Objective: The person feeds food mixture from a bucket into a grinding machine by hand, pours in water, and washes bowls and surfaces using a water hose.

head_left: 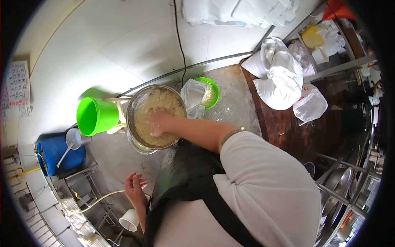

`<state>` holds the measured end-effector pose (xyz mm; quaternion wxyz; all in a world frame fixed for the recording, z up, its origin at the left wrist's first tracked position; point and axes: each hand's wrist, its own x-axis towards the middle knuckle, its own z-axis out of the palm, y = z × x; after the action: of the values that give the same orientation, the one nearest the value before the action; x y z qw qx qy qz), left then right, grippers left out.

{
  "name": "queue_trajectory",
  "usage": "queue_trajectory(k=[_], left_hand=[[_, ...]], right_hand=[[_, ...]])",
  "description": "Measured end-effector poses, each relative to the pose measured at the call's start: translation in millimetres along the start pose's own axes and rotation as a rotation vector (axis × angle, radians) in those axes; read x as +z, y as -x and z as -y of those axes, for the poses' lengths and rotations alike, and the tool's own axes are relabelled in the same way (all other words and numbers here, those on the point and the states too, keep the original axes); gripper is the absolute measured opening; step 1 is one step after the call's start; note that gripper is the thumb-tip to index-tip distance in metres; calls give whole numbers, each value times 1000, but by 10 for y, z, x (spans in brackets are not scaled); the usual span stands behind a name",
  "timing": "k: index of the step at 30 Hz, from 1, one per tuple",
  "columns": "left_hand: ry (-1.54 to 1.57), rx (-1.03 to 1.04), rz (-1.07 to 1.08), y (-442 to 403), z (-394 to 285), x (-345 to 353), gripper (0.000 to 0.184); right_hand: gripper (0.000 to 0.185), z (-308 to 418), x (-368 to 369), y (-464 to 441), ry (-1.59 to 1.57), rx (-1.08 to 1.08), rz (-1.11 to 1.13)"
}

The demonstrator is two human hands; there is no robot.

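My right hand [159,121] is down in a large metal bowl [131,111], its fingers spread and partly sunk in a pale, crumbly dough-like mixture [166,101]. The fingertips are slightly blurred, and some are hidden in the mixture. My left hand [135,185] hangs in the air below and to the left of the bowl, away from it. Its fingers are loosely bent and a little apart, with nothing visible in them. A bright green bucket [96,116] is left of the bowl. A clear plastic bag [193,94] lies against a green basin [215,88] of pale, grainy stuff on the right.
A blue drum [53,154] with a white ladle [70,144] on it is at the left. White sacks [279,78] lie on brown boards at the right. A white pail [129,220] stands on the lower left floor. Metal pans [339,181] sit on a rack at the lower right.
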<state>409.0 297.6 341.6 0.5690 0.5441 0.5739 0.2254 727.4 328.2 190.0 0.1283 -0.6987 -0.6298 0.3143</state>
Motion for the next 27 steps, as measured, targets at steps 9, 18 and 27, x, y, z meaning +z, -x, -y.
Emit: queue_trajectory(k=[9,18,27], left_hand=[[-139,40,42,74,-142,209,30],[-408,162,-88,-910,350,540,47],[-366,-121,-328,-1753,521,1418,80]], right_hand=[[49,-195,-274,73,130,-10,356],[40,-304,-449,434,-13,-34,-206],[28,-2423,-297,886,-495,383,-1097]])
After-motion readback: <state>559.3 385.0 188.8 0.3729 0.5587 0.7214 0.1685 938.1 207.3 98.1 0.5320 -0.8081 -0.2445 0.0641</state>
